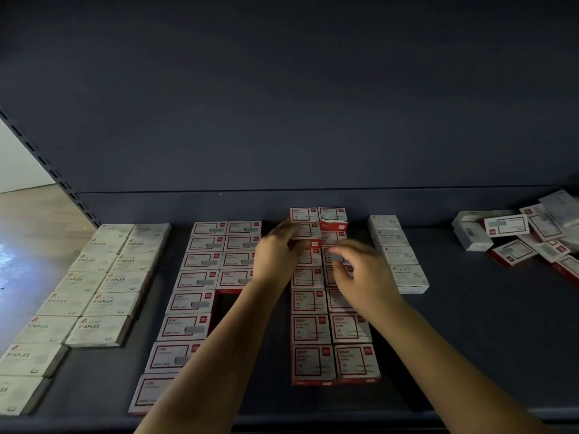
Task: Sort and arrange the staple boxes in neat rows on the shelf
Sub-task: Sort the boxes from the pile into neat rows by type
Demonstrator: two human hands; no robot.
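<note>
Toward the back edge of the shelf (470, 324), the left hand (275, 255) pinches a red-and-white staple box (305, 230) in the double row (332, 327), while the right hand (360, 270), fingers loosely curled, touches neighbouring boxes there.

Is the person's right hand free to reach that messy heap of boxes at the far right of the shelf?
Probably yes. The right hand seems to hold nothing, and bare shelf lies between it and the loose heap; only a short white row stands nearby.
</note>
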